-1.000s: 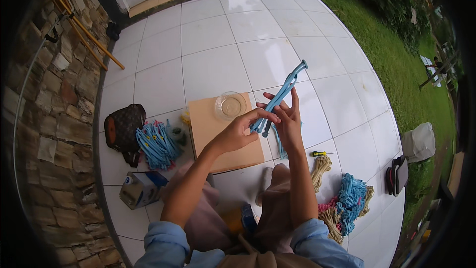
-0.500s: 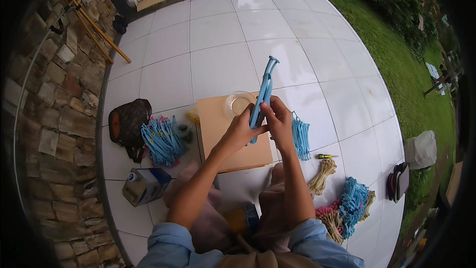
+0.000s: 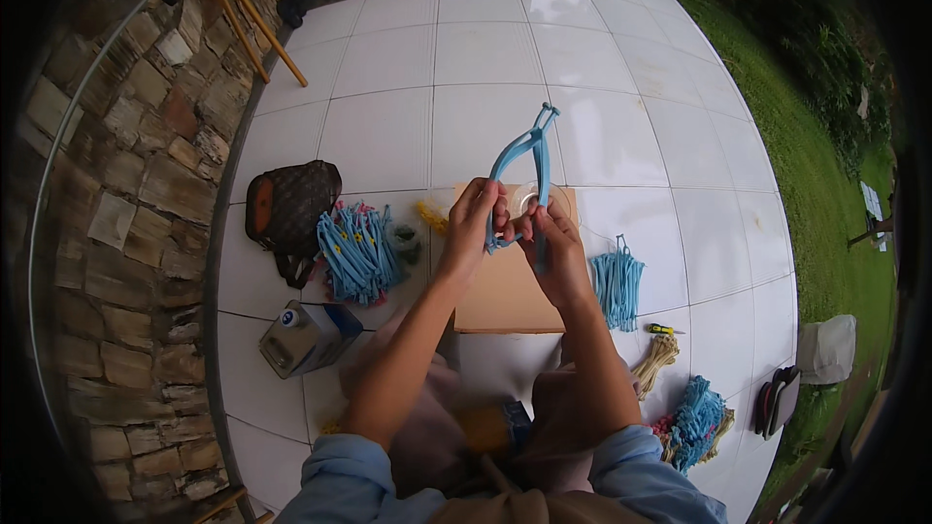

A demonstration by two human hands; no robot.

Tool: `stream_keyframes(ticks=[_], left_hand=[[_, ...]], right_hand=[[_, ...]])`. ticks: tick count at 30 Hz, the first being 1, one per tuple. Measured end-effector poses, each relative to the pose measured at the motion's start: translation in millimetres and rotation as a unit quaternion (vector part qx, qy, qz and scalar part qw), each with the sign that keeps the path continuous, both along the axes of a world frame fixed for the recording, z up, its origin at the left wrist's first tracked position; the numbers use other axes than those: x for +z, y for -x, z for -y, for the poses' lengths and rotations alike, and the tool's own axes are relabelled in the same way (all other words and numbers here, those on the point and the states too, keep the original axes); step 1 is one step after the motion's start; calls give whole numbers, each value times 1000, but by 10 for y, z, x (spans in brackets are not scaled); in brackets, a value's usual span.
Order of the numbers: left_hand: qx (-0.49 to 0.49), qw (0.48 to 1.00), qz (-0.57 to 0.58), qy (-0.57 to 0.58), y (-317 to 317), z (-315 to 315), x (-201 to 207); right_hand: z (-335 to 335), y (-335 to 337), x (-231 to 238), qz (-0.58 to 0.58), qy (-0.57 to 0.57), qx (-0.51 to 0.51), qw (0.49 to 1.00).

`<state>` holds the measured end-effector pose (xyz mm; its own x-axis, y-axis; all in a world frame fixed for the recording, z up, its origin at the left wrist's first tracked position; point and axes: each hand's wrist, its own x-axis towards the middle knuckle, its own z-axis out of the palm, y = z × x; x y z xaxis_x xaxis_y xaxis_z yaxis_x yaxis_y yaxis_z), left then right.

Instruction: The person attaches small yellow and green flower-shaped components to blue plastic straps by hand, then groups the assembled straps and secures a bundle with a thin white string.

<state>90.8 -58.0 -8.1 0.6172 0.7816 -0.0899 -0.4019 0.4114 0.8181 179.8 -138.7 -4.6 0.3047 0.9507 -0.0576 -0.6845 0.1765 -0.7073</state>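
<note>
In front of me I hold up a light-blue strap [image 3: 541, 160], thin and bendy, with two small knobbed ends at the top. Its two lengths meet near those ends and bow apart lower down. My left hand [image 3: 474, 223] closes around the left length. On the right length, the fingers of my right hand [image 3: 558, 241] are pressed together. Beneath both hands lies a tan board [image 3: 500, 301] on a pale box-like support, with a clear round bowl [image 3: 527, 197] on it, partly hidden by the strap and fingers.
Left of the board are a bundle of blue straps [image 3: 359, 252], a dark patterned backpack [image 3: 296, 199] and a metal can [image 3: 309, 342]. To the right lie more blue straps [image 3: 616, 286], a screwdriver [image 3: 663, 329], a beige bundle [image 3: 657, 364] and a mixed strap pile [image 3: 697, 422]. A stone wall [image 3: 126, 223] borders the left.
The strap's two lengths, close together before, are now spread apart. My hands have moved apart, one on each length. The whole view has shifted, so surrounding things appear further right.
</note>
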Motion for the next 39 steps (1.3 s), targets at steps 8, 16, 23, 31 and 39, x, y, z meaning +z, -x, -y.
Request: stream_keyframes(ticks=[8,16,23,31,39], left_hand=[[-238,958,102,122,455,-323,161],[107,966,-189,-138,573,-443,176],[-141,970,-120,-160,343,-182,66],[27,954,-100,-282,211,-119,223],[36,914,-196,-354,98,1,148]], right_hand=[[16,-112,111,-28,49,151,987],[231,-592,128,336,157,65,926],[188,-246,41,471,93,66,875],[174,-42,55,436,42,-28,898],[147,-94,36,432,85,-145,886]])
